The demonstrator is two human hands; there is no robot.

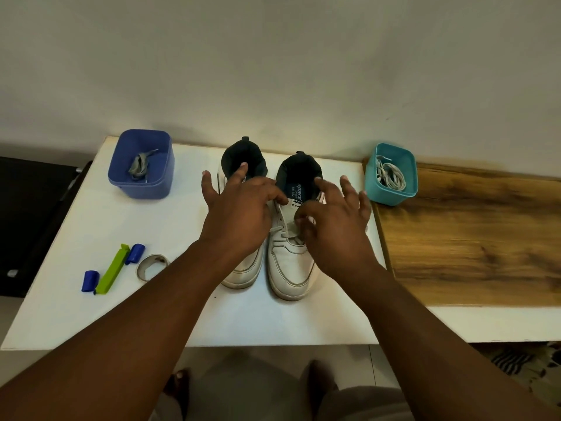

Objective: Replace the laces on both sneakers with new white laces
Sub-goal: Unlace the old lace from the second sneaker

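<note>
While an old lace (139,165) lies in the blue tub (121,165) at 10 o'clock, right sneaker (288,262) stays laced; left hand (239,214) grip spread, right hand (334,220) grip pinching its lace (287,233).

Single head-worn view, looking forward and down, close over table (91,299)

sneakers: two side by side at the middle of the table (76,299), toes toward the person; left sneaker (243,271), right sneaker (288,268)
left hand (239,214): over the left sneaker
right hand (337,226): over the right sneaker's lacing
left tub (141,164): back left of the table, a lace (138,167) inside
right tub (391,174): back right, just beside the right sneaker, a bundle of laces (390,176) in it
clip (112,268) and two caps (91,281): front left (one cap at each end of the clip)
tape ring (151,265): just right of the clip
</note>
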